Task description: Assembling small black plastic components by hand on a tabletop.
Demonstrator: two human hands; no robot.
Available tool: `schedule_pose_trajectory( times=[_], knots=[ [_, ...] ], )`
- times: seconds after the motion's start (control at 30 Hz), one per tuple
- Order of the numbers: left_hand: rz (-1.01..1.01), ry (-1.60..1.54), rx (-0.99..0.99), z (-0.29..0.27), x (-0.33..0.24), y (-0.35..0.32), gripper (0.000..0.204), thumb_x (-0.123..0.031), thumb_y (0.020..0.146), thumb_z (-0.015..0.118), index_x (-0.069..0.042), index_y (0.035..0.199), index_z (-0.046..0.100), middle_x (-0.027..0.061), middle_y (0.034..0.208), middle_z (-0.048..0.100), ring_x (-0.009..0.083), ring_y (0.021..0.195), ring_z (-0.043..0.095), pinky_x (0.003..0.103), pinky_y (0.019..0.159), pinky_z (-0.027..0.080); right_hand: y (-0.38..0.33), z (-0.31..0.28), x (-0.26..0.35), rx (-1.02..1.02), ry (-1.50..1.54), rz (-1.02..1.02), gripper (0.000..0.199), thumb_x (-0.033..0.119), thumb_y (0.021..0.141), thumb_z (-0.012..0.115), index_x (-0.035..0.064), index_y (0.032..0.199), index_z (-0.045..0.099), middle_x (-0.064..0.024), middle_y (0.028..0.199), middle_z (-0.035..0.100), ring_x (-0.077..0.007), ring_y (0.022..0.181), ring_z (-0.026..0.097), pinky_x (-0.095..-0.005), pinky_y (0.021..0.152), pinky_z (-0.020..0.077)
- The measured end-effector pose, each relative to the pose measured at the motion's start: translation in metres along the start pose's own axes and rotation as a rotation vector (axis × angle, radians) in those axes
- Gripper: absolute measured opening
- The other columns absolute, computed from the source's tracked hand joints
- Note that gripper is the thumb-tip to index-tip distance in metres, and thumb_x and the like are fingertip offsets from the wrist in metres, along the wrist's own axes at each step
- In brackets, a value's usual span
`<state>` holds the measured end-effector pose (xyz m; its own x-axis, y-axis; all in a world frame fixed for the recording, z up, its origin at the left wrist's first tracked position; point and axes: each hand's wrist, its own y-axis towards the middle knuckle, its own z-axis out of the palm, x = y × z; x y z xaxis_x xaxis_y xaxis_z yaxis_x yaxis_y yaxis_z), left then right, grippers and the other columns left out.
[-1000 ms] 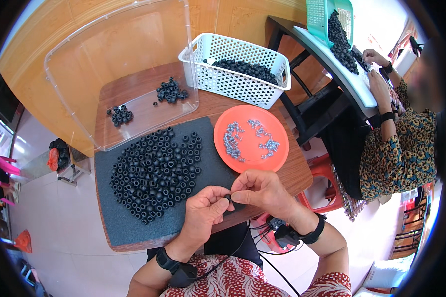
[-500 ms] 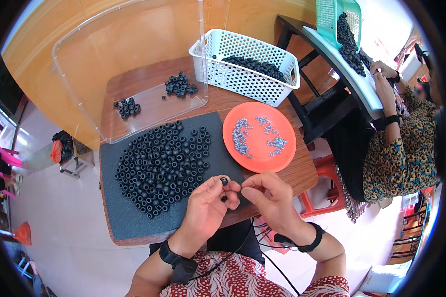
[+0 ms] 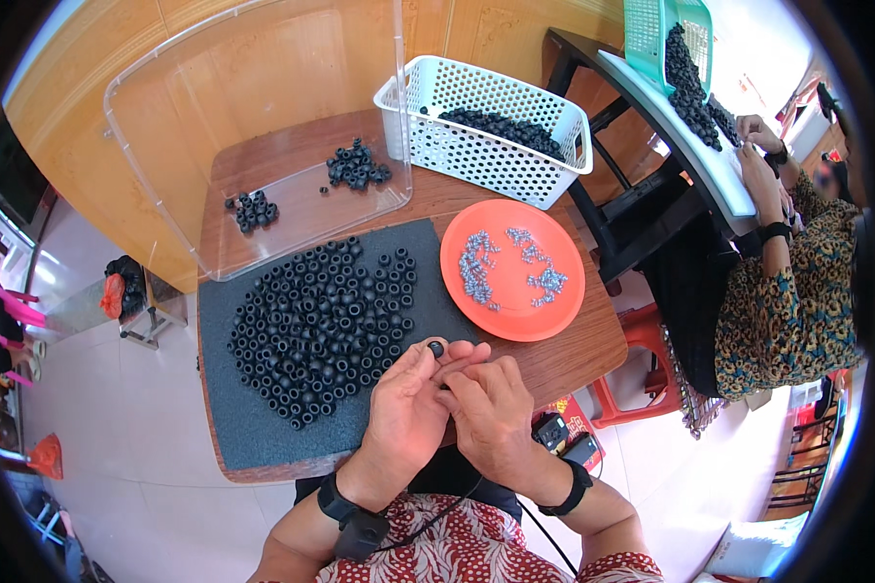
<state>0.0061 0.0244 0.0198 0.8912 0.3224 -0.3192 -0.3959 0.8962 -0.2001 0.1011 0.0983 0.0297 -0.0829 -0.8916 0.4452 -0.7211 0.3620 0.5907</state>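
With our left hand (image 3: 404, 416) pinching a black bead (image 3: 437, 349) near the grey mat (image 3: 253, 437), a slackening thumb could drop it while our right hand (image 3: 494, 420), whose grip we cannot tell, crowds that palm.

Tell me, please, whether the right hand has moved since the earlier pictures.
Yes: judged against the orange plate, the right hand has moved left and slightly downward in the picture.

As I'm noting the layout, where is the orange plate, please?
In the head view, the orange plate is right of centre on the table, at the right edge of the mat, in front of the white basket.
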Motion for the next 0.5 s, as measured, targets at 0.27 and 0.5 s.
schedule_pose_trajectory(
  times=[0.27,0.5],
  knots=[
    [0.13,0.101,0.046,0.009,-0.001,-0.002,0.02,-0.02,0.095,0.041,-0.004,0.099,0.053,0.0135,0.111,0.056,0.0308,0.12,0.044,0.042,0.101,0.035,0.005,0.002,0.004,-0.047,0.168,0.123,0.022,-0.002,0.068,0.064,0.0034,0.089,0.058,-0.0096,0.08,0.055,-0.0258,0.071,0.05,-0.0355,0.059,0.0421],
    [0.201,0.36,-0.03,-0.003,-0.005,-0.008,0.017,-0.014,0.091,0.051,-0.001,0.104,0.052,0.0083,0.1,0.058,0.0155,0.095,0.054,0.03,0.083,0.043,0.017,-0.016,-0.001,-0.069,0.274,0.207,0.027,-0.007,0.066,0.066,0.0021,0.089,0.058,-0.0107,0.081,0.056,-0.0266,0.071,0.053,-0.0344,0.061,0.0429]
  ],
)
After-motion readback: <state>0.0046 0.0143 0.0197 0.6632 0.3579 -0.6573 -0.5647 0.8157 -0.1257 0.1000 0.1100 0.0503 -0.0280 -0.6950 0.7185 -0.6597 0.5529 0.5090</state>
